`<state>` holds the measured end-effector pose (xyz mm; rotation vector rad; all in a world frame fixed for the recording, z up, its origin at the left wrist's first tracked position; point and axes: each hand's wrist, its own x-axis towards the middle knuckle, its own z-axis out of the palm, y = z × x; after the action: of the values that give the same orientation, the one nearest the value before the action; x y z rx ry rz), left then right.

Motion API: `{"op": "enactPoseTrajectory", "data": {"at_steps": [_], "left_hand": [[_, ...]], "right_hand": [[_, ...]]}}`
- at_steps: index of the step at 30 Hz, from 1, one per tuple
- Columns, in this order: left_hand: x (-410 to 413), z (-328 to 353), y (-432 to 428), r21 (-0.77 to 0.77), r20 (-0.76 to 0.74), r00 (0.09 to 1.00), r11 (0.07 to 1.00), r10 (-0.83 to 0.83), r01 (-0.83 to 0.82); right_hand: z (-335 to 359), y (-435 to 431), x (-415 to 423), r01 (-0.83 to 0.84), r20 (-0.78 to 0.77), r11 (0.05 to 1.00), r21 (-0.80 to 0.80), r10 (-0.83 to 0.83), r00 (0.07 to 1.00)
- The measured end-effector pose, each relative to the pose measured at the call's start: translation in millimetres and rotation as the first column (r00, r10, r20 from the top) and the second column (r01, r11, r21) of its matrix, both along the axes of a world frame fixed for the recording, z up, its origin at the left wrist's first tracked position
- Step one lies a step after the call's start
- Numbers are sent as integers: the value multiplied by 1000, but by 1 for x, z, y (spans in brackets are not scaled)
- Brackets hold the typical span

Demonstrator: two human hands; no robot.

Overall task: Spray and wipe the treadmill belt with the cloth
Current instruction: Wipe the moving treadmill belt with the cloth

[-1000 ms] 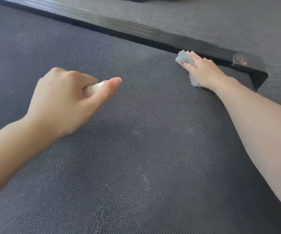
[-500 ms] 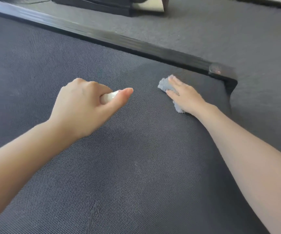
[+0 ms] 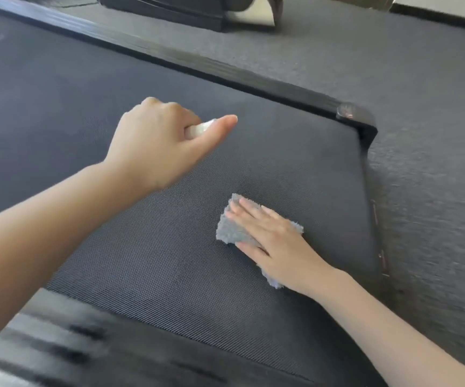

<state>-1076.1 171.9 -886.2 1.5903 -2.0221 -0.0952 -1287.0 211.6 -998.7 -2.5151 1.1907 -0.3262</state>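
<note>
The dark textured treadmill belt (image 3: 153, 255) fills most of the view. My right hand (image 3: 276, 244) lies flat with straight fingers on a small grey fluffy cloth (image 3: 232, 231), pressing it onto the belt near its right end. My left hand (image 3: 158, 141) hovers over the belt's middle, its fingers curled round a small white spray bottle (image 3: 199, 129), of which only the top shows beside the thumb. The rest of the bottle is hidden in the fist.
A black side rail (image 3: 225, 71) runs along the belt's far edge to a corner cap (image 3: 351, 114). Grey carpet (image 3: 421, 79) lies beyond. A dark machine base (image 3: 186, 9) stands at the top. The near side rail (image 3: 72, 344) is blurred.
My right hand has dragged the cloth from the far rail corner toward me across the belt. The left hand with the bottle kept its grip; the view shifted, showing the near rail.
</note>
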Motion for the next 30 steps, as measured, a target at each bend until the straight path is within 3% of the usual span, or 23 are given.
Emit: {"op": "enactPoseTrajectory", "data": {"at_steps": [10,13,19,30], "left_hand": [[14,5,21,-33,-23,1000,999,6,-7],[15,6,23,-28,-20,1000,1000,11,-11],[9,2,18,-6,-26,1000,1000,-3,3],[-9,-13,-4,43,-30,1000,999,6,-5]], "right_hand": [[-3,59,-8,140,11,990,-15,-140,990],[0,65,-7,19,41,1000,17,-20,999],[0,76,-17,-236,-46,970,-57,233,971],[-11,43,-25,-142,-105,973,-182,124,987]]}}
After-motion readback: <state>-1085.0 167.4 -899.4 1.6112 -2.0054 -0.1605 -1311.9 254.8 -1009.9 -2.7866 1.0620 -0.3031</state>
